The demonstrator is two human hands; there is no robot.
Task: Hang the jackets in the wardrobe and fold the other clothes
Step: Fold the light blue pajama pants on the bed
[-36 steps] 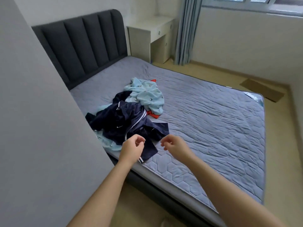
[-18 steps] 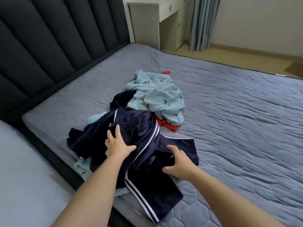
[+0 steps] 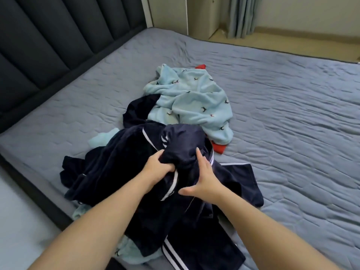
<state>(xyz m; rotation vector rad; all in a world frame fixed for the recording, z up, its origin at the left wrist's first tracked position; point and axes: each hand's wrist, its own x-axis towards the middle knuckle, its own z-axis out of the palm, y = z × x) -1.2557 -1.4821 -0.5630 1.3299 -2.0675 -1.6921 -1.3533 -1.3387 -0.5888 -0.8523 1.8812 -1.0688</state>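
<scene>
Left hand point(image 3: 158, 168) clutches a bunch of the navy jacket point(image 3: 116, 162); right hand point(image 3: 205, 182), spread flat, presses against it.

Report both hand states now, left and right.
Left hand: gripping the navy jacket, fingers curled in fabric.
Right hand: open, fingers resting on the same jacket.

The navy jacket point(image 3: 120, 168), trimmed with white stripes, lay crumpled near the edge of the bed point(image 3: 292, 133), its upper part bunched upward. Behind it and touching it, a rumpled light-blue printed garment point(image 3: 194, 98) lay over a red garment point(image 3: 219, 148).
</scene>
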